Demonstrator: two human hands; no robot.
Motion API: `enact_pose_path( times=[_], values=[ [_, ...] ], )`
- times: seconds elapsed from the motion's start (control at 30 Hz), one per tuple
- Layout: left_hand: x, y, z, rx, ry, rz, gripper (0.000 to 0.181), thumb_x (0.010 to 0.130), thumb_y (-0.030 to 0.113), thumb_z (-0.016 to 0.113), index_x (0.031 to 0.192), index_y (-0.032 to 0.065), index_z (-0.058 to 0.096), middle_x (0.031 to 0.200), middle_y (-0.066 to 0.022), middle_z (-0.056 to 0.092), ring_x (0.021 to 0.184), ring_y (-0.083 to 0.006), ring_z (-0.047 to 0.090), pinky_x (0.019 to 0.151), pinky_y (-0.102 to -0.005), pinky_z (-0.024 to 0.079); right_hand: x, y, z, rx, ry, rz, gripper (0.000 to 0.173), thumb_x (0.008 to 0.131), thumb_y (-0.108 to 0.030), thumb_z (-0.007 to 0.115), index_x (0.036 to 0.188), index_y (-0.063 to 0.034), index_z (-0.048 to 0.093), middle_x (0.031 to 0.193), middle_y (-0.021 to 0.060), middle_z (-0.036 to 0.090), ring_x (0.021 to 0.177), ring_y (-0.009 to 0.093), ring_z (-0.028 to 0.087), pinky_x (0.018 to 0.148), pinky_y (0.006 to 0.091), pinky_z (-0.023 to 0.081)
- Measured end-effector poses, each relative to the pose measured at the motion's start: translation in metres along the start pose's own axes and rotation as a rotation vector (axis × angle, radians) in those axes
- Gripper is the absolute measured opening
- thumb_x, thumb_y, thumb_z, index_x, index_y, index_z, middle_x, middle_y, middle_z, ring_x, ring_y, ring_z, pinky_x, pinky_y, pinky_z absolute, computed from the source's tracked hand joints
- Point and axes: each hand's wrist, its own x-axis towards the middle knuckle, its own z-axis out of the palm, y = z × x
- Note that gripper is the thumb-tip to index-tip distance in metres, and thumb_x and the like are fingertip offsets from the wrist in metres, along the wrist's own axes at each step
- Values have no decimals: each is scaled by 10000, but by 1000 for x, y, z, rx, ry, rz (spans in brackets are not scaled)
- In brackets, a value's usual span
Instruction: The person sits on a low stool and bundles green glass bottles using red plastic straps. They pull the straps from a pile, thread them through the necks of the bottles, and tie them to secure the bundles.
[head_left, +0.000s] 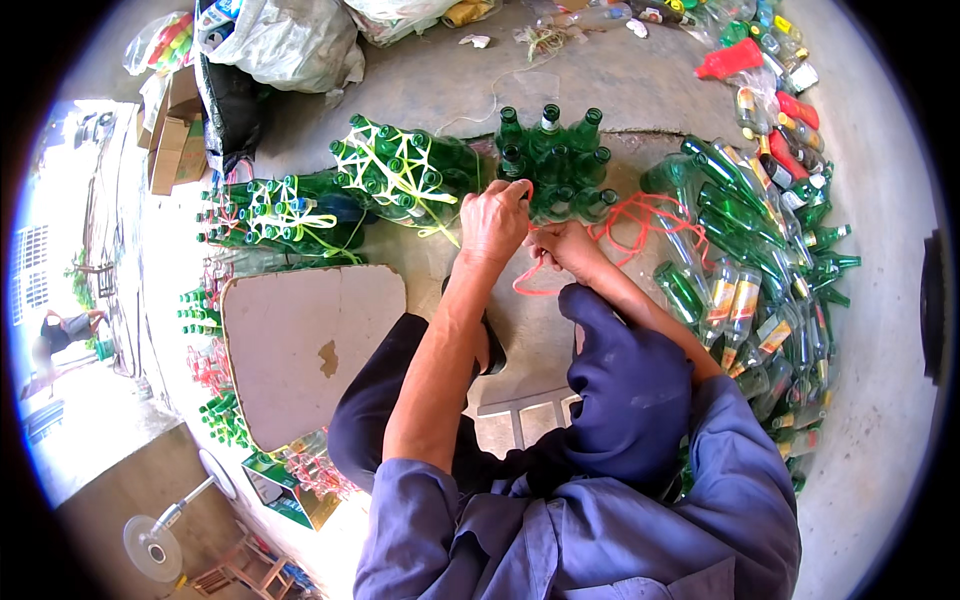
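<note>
My left hand (493, 225) pinches a strand of red plastic string (637, 244) at the near left corner of a group of green glass bottles (556, 154). These bottles stand upright, close together, with open necks. Lower and to the right, my right hand (562, 246) has its fingers curled on the same string. A loop of it hangs below the hands, and a loose tangle lies on the floor to the right. Whether the string passes around the bottles is hidden. Left of my left hand stands a bundle of green bottles (390, 165), its necks laced with yellow-green string.
Another laced bottle bundle (289, 210) stands farther left, behind a worn board (315, 345). Loose glass bottles (750, 240) are heaped along the right wall. Filled plastic sacks (292, 45) sit at the back left. A fan (154, 547) is at lower left.
</note>
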Motion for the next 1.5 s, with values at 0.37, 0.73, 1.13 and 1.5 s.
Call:
enact_pose_path(
  times=[0.37,0.73,1.13,1.5],
  values=[
    [11,-6,11,0,-126,-87,286,762,149,697,1013,76,582,911,-156,678,816,-379,657,723,-458,519,-9,-8,-5,-43,28,41,217,872,-199,623,848,-6,720,687,55,640,486,74,502,433,223,384],
    [4,-19,24,-211,-109,-233,312,743,122,699,1010,59,551,866,-179,674,811,-373,660,712,-441,523,-13,1,-7,21,-37,-3,253,894,-197,568,799,10,678,626,48,586,452,82,464,422,230,351],
    [-10,-38,21,-420,-30,-309,276,743,180,677,955,6,647,908,-144,697,794,-301,674,750,-370,530,-33,-16,-8,10,-172,-72,239,878,-177,594,820,28,703,624,27,590,496,67,467,447,225,342],
    [-31,1,26,-1294,-52,-1048,83,799,130,587,813,51,565,687,-58,620,587,-197,611,533,-313,451,-25,-3,-2,-185,-228,-111,248,884,-185,605,777,14,707,635,57,646,513,91,519,505,259,414]
  ],
)
